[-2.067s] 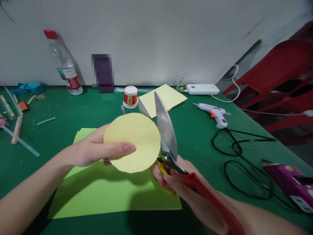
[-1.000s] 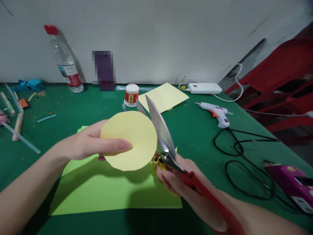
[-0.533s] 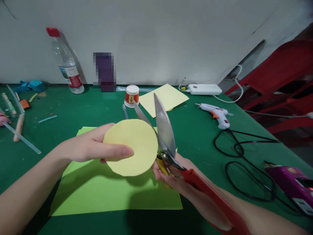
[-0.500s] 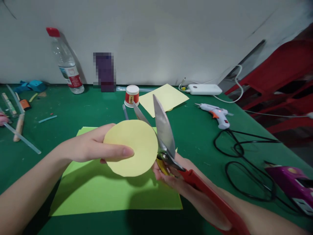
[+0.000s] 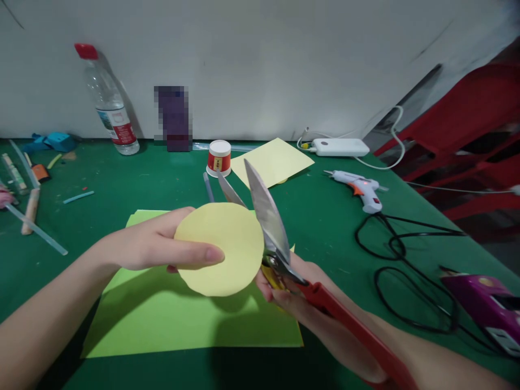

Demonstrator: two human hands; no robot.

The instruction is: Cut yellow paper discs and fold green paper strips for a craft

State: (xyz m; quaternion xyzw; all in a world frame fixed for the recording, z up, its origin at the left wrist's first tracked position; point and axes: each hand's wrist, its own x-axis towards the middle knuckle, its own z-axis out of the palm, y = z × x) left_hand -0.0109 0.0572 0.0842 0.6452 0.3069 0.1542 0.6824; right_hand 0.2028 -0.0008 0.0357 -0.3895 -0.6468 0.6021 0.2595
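Observation:
Between the thumb and fingers of my left hand [image 5: 162,244] is a pale yellow paper circle [image 5: 231,238], its edge slightly uneven at the bottom. My right hand [image 5: 309,287] is wrapped round a pair of scissors [image 5: 270,216] with red handles. Their blades are parted and point away from me, with the circle's right edge at the inner end of the blades. The lower blade is partly hidden behind the paper. Below both hands, light green paper sheets [image 5: 195,325] lie on the green table [image 5: 337,238].
At the back stand a water bottle [image 5: 111,108], a blurred dark upright object [image 5: 176,119] and a red-and-white paper cup [image 5: 219,158] beside yellow paper [image 5: 280,160]. On the right lie a glue gun [image 5: 359,189], its black cord [image 5: 400,249], a power strip [image 5: 341,147] and a purple box-like object [image 5: 485,303].
The scissor blades have come slightly closer together, the upper blade tilting left. The paper circle has shifted a little down and right in my left hand's hold.

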